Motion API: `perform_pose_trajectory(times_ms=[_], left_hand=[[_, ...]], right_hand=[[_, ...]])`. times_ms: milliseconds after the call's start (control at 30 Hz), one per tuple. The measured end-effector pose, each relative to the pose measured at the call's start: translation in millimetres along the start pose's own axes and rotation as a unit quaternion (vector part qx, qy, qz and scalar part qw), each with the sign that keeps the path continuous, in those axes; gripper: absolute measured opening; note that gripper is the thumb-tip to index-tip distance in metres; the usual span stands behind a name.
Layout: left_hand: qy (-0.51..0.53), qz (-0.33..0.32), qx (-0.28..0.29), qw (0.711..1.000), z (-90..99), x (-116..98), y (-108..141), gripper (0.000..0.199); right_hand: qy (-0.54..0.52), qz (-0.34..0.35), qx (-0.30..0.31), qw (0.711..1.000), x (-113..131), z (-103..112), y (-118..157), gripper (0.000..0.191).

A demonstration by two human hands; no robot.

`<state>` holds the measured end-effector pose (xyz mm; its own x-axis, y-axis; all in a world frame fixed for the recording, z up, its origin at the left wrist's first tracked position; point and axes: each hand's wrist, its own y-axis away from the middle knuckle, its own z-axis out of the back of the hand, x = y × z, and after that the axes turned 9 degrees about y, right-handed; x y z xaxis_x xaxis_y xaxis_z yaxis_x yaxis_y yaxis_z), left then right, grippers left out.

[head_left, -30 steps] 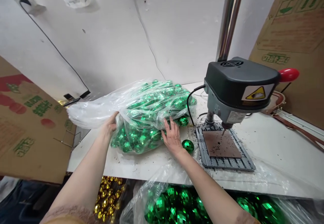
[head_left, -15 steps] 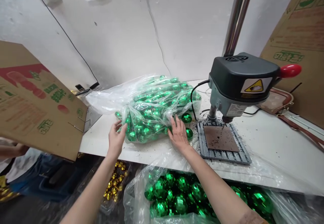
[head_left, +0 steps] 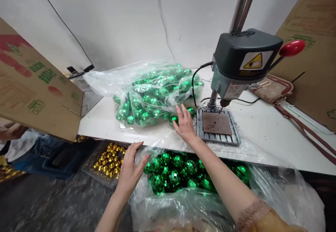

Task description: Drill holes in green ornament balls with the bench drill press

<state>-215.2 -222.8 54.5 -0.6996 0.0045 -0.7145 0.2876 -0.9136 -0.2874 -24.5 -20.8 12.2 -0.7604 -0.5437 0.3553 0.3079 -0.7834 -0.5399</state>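
A clear plastic bag full of shiny green faceted balls [head_left: 154, 93] lies on the white table [head_left: 105, 128]. At its lower right, my right hand [head_left: 185, 125] has its fingers spread beside loose green balls [head_left: 173, 120]. My left hand [head_left: 132, 167] is held open over the near table edge, thumb apart from the fingers and nothing between them. Below the table edge, a plastic-lined container holds many larger green balls [head_left: 174, 176], just right of my left hand. A drill press [head_left: 246, 57] stands right of the bag, above a brown board [head_left: 217, 123] on its slotted base.
Cardboard boxes stand at the left [head_left: 39, 85] and right [head_left: 309, 60]. A tray of gold balls [head_left: 110, 160] is below the table at left. A brown-trimmed bag [head_left: 275, 88] lies behind the drill press. Another person's arm [head_left: 12, 132] shows at the far left.
My left hand has left the bag's side and moved down and right over the near table edge. My right hand remains near the loose balls. The view has tilted downward.
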Motion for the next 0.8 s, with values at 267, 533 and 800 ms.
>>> perform_pose_trajectory(times_ms=[267, 533, 800], left_hand=[[-0.118, 0.138, 0.063, 0.981, -7.0, 9.2, 14.8, 0.065], [0.017, 0.148, 0.046, 0.988, -16.6, 14.5, 21.6, 0.048], [0.469, 0.313, -0.011, 0.826, -10.5, -23.4, -10.0, 0.030]], right_hand=[[-0.053, 0.149, 0.018, 0.987, -48.1, 103.1, 88.1, 0.027], [0.077, 0.140, -0.024, 0.987, -90.3, 154.4, 239.1, 0.036], [0.170, -0.002, 0.052, 0.984, -115.2, 161.9, 281.3, 0.033]])
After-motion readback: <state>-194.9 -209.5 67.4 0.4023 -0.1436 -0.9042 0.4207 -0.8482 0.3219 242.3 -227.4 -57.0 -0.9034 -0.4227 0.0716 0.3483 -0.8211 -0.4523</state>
